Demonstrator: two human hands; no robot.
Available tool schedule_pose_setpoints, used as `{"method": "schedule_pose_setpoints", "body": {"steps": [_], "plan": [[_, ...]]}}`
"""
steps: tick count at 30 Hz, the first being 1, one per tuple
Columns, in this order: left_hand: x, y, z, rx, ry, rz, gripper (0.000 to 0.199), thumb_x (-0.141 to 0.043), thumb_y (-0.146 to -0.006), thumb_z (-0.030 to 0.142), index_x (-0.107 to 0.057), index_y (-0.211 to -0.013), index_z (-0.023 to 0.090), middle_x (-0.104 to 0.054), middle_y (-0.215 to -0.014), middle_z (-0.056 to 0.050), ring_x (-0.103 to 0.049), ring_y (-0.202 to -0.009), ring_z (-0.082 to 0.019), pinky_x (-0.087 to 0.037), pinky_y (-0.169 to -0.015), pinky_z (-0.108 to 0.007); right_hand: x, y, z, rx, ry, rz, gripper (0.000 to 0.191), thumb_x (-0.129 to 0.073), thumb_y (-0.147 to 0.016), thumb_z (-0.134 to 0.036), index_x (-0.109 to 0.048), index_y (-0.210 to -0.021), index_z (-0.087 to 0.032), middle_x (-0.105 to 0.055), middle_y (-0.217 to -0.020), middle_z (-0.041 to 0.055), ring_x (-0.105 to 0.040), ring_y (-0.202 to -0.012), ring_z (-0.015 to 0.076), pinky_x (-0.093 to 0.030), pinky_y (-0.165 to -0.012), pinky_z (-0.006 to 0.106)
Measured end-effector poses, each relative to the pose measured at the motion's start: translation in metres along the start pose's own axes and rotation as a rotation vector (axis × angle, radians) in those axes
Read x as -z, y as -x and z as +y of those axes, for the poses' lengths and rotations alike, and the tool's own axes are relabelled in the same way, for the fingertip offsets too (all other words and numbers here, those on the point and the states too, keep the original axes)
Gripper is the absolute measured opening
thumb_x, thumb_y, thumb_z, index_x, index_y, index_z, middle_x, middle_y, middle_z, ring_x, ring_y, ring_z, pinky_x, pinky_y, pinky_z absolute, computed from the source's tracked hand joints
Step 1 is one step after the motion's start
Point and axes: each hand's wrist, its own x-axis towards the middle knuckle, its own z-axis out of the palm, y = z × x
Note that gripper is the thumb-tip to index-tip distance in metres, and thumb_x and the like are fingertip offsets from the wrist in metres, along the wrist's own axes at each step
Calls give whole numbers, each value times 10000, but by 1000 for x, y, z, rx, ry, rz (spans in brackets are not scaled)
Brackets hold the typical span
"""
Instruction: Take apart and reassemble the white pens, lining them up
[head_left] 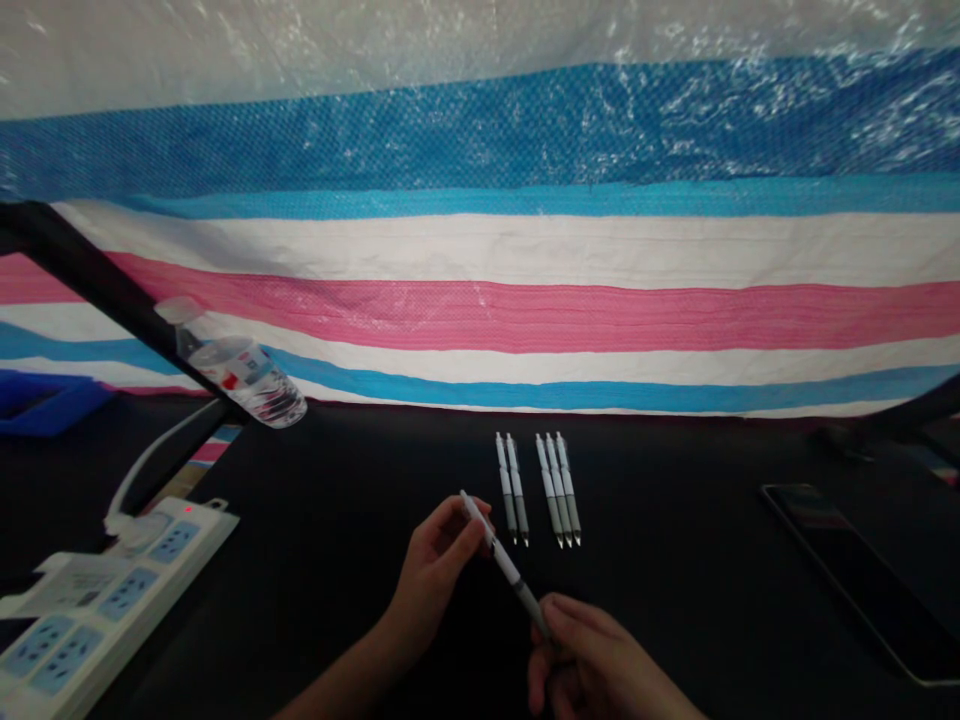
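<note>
A white pen with a grey grip slants between my two hands above the black table. My left hand pinches its upper white end between thumb and fingers. Around the grey lower end, the fingers of my right hand are closed, hiding the tip. Just beyond my hands lie more white and grey pens in two groups, tips toward me: a pair of pens on the left and three pens side by side on the right.
At the left lies a white power strip with a plug and cable. A water bottle leans by a black bar, with a blue tray beyond. A dark phone or tablet lies right. Striped sheeting hangs behind.
</note>
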Motion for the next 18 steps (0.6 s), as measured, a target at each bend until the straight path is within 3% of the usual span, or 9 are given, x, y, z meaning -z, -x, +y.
{"method": "schedule_pose_setpoints", "body": {"steps": [2,5,8,13,18], "plan": [[0,0,0,-5,6,10,247,-756,-844,399,-731,-976,191,-651,-795,-21,-573,-731,-155,-468,-701,-267,0,1,-1,8,-3,-8,538,-768,-716,-612,-508,-928,-191,-747,-716,41,-503,-357,48,-196,-336,152],[0,-1,0,-5,11,22,254,-766,-833,399,-733,-965,185,-645,-786,-22,-570,-721,-157,-469,-688,-267,-1,1,-2,-32,-15,10,587,-688,-757,-673,-542,-998,-158,-761,-749,84,-550,-383,66,-244,-358,158],[-1,-1,1,3,20,30,254,-769,-832,394,-733,-966,181,-642,-780,-24,-568,-716,-159,-470,-684,-269,0,1,0,-45,10,15,580,-666,-764,-705,-533,-915,-161,-750,-702,83,-552,-384,63,-246,-363,154],[-1,-3,3,2,53,58,270,-789,-814,405,-737,-951,179,-631,-754,-14,-551,-688,-141,-458,-657,-248,2,2,2,15,92,12,509,-807,-711,-547,-445,-833,-210,-749,-704,40,-546,-401,53,-238,-368,140],[2,-9,9,-9,133,118,278,-824,-781,405,-750,-923,177,-630,-768,-8,-549,-706,-132,-475,-669,-238,4,3,4,8,73,-7,479,-809,-724,-482,-432,-843,-212,-751,-702,46,-522,-399,46,-252,-392,144]]}}
